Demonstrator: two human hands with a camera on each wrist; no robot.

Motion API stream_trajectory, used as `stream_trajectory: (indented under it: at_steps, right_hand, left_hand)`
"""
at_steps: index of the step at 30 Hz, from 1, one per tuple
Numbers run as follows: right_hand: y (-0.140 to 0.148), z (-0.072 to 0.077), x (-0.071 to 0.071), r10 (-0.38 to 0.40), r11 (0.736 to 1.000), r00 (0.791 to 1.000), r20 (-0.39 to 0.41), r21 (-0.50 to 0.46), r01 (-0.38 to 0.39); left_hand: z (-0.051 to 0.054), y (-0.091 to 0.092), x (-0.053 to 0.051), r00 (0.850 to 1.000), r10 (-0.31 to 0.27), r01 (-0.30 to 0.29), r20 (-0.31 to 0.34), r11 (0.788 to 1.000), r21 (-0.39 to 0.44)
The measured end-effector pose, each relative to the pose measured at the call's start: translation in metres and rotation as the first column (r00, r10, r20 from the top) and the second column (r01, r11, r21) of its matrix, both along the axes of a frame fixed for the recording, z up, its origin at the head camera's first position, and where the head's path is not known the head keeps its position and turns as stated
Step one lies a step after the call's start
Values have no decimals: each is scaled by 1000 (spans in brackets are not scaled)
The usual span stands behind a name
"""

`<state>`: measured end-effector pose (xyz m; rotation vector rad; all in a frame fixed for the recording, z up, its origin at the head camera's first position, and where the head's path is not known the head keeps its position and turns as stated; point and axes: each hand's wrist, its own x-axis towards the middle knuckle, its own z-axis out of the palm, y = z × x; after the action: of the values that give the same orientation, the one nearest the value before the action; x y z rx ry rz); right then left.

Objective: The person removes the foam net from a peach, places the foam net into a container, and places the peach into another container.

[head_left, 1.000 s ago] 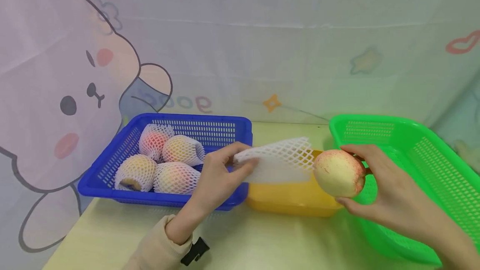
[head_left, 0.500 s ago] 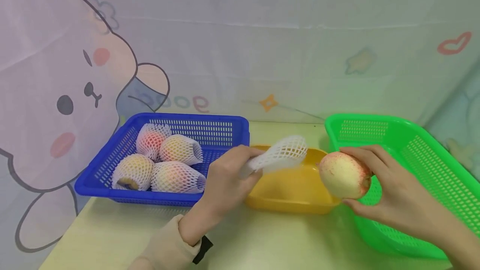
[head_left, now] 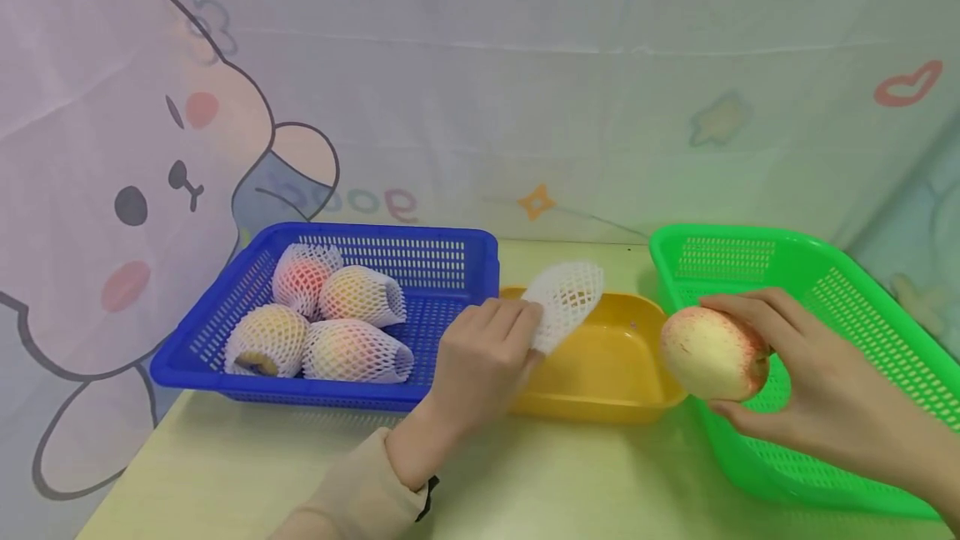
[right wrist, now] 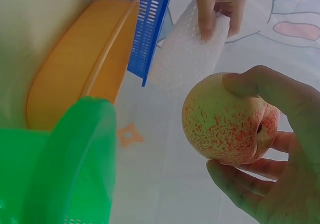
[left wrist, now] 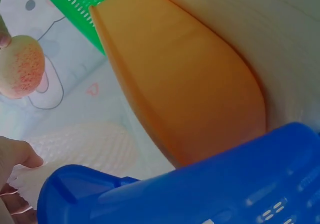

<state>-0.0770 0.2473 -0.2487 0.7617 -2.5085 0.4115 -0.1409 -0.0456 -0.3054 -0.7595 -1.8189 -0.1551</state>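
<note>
The left hand (head_left: 483,357) pinches a white foam net sleeve (head_left: 567,300) by one end, above the left part of the yellow tray (head_left: 600,411). The right hand (head_left: 817,390) grips a bare peach (head_left: 712,354) between thumb and fingers, over the near left rim of the green basket (head_left: 806,242). In the right wrist view the peach (right wrist: 227,121) shows red speckles, and the sleeve (right wrist: 187,51) hangs from the other hand (right wrist: 218,3). Sleeve and peach are apart.
On the left stands a blue basket (head_left: 315,390) with several net-wrapped fruits (head_left: 352,351) in its left part. A printed cloth (head_left: 585,107) hangs behind the table (head_left: 525,473). The yellow tray lies between the two baskets.
The sleeve has come away from the peach's side and stands more upright in the left hand, which has turned and moved right. The right hand has shifted right with the peach.
</note>
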Motion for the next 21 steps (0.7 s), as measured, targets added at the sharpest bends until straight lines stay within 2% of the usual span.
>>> stream_trajectory:
  at_steps: [5, 8, 13, 17, 21]
  right_hand:
    - [3, 7, 2, 18, 999, 1000, -25, 33, -17]
    - [6, 11, 0, 25, 998, 999, -47, 61, -22]
    - [11, 17, -2, 36, 995, 997, -63, 94, -30]
    - [13, 22, -3, 38, 996, 998, -48, 87, -34]
    - [16, 28, -6, 41, 996, 998, -43, 84, -38]
  left_hand:
    - [-3, 9, -2, 992, 48, -55, -117, 997, -58]
    - [-5, 14, -3, 986, 79, -91, -150, 993, -75]
    - [-10, 20, -5, 984, 121, -134, -130, 986, -101]
    - [-16, 23, -7, 983, 168, -176, -69, 975, -137]
    - [-22, 26, -9, 974, 227, -228, -25, 957, -180]
